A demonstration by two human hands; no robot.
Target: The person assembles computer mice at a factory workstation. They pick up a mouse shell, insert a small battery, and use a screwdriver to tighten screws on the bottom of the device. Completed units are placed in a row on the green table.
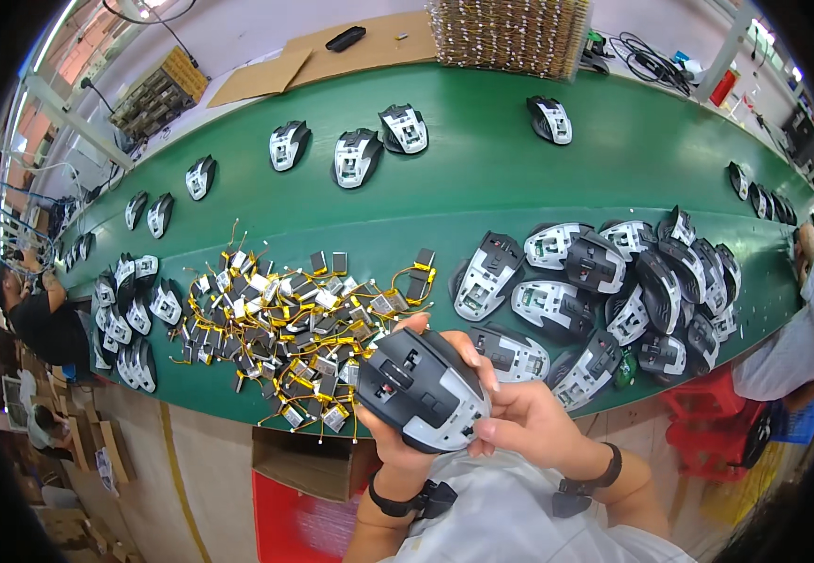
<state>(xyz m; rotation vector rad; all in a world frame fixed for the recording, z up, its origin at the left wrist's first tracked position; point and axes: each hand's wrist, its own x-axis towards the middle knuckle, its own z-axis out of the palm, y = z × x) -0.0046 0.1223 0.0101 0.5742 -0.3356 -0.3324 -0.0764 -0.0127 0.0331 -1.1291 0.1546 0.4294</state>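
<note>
1. Mouse (423,392), curved black-and-grey plastic, gripped in the left hand (399,452).
2. Right hand (540,424) pinches its smooth grey edge.
3. Flat batteries (285,324), beyond the left hand, heaped on the green worktop (468,192).

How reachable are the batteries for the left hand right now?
Probably not with a full grip: the left hand is wrapped around a mouse. Otherwise the way looks free, as the batteries lie to that mouse's left on the bench, with nothing seen standing between.
</note>
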